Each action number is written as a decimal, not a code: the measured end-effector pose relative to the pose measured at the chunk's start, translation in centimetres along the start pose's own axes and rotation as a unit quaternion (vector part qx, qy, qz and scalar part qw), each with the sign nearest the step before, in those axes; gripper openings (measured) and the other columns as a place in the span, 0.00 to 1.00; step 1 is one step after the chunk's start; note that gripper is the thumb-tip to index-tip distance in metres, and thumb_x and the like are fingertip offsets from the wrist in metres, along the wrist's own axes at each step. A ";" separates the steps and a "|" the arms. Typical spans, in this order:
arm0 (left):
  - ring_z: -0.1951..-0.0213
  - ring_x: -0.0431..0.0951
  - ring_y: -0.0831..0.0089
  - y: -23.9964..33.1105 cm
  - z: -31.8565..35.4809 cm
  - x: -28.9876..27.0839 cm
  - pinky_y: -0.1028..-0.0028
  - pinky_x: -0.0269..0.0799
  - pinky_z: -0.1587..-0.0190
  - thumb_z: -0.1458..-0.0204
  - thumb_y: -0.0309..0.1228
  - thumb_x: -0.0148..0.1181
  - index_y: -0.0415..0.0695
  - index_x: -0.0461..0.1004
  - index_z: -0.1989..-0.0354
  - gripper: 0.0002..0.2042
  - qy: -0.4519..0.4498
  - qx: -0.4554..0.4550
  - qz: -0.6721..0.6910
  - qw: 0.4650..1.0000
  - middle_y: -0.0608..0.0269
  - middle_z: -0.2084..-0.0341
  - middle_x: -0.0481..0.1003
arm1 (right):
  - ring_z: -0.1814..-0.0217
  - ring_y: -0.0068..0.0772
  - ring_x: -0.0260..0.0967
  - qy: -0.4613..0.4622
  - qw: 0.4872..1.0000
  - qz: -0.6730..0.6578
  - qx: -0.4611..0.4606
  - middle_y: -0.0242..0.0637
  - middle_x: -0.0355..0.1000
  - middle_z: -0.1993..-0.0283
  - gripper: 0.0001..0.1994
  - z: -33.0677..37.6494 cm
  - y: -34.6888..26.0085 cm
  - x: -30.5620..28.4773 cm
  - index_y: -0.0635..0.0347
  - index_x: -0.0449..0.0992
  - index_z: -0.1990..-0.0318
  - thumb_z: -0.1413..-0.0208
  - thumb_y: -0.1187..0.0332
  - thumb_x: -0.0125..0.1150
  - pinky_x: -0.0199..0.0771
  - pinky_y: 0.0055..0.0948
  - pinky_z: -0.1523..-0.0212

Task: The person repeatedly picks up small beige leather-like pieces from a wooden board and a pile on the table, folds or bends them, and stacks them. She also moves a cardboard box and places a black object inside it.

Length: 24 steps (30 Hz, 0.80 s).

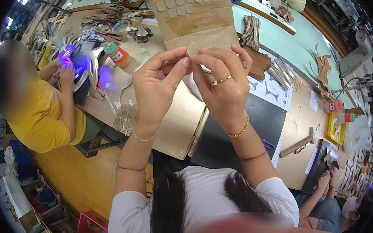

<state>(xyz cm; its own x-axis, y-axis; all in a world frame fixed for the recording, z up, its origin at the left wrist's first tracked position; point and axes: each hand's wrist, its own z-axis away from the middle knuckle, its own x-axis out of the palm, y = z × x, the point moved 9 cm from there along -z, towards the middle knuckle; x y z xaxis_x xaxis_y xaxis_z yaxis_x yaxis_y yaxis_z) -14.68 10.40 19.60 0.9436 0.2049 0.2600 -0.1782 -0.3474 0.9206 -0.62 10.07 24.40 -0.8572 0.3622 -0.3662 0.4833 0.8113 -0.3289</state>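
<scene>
Patch [192,50] is above the counter [301,120], between its near edge and the cardboard [198,25]. Left hand [159,83] and right hand [227,84] each seem to have a narrow fingertip grip on it. A slack pinch could drop it; uneven pressure could crease it. It looks thin, beige, round-edged; the cardboard is brown, creased, bearing rows of pale rounded pieces [179,0].

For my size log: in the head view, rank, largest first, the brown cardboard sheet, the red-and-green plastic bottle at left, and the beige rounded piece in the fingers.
1. Cardboard sheet
2. Bottle
3. Rounded piece
</scene>
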 end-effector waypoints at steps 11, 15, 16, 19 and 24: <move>0.63 0.81 0.72 -0.5 0.5 -0.6 0.75 0.80 0.57 0.45 0.22 0.61 0.30 0.75 0.55 0.11 0.017 -0.015 0.015 1.000 0.54 0.64 0.79 | 0.59 0.28 0.74 -0.042 0.999 0.010 -0.015 0.30 0.75 0.64 0.12 0.2 -0.6 0.3 0.53 0.78 0.64 0.58 0.75 0.70 0.54 0.42 0.39; 0.65 0.81 0.72 -1.6 0.2 -1.4 0.74 0.82 0.60 0.46 0.23 0.62 0.30 0.76 0.57 0.10 0.036 -0.064 0.057 0.996 0.54 0.65 0.79 | 0.59 0.34 0.74 -0.084 0.994 -0.063 0.029 0.32 0.75 0.65 0.09 0.6 0.4 0.0 0.55 0.78 0.64 0.54 0.73 0.68 0.58 0.40 0.42; 0.65 0.81 0.70 -1.6 0.2 -1.4 0.73 0.82 0.61 0.46 0.22 0.62 0.31 0.76 0.57 0.10 0.034 -0.062 0.050 0.996 0.54 0.66 0.79 | 0.60 0.33 0.74 -0.063 0.992 -0.083 0.073 0.33 0.76 0.65 0.08 0.6 1.4 -0.6 0.56 0.78 0.64 0.53 0.73 0.68 0.61 0.37 0.46; 0.66 0.82 0.67 -2.0 0.5 -1.3 0.72 0.83 0.63 0.46 0.22 0.61 0.32 0.76 0.58 0.09 0.027 -0.066 0.050 0.996 0.54 0.66 0.79 | 0.65 0.28 0.74 -0.067 0.949 -0.186 0.244 0.33 0.77 0.68 0.06 1.7 5.5 -0.4 0.59 0.79 0.63 0.48 0.70 0.66 0.69 0.27 0.57; 0.68 0.80 0.74 -1.9 1.0 -0.6 0.76 0.82 0.64 0.47 0.22 0.64 0.31 0.77 0.60 0.08 0.021 -0.048 0.042 0.998 0.55 0.68 0.79 | 0.68 0.15 0.71 -0.155 0.853 -0.350 0.355 0.32 0.78 0.70 0.11 4.3 6.6 2.2 0.64 0.78 0.63 0.46 0.64 0.68 0.68 0.19 0.68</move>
<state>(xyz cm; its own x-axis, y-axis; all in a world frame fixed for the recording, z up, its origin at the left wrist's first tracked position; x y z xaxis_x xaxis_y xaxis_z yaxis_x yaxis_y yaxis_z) -14.61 9.98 17.41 0.9118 0.2178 0.3482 -0.2848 -0.2755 0.9181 1.42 14.25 17.71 -0.9449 -0.3247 -0.0411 -0.0464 0.2570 -0.9653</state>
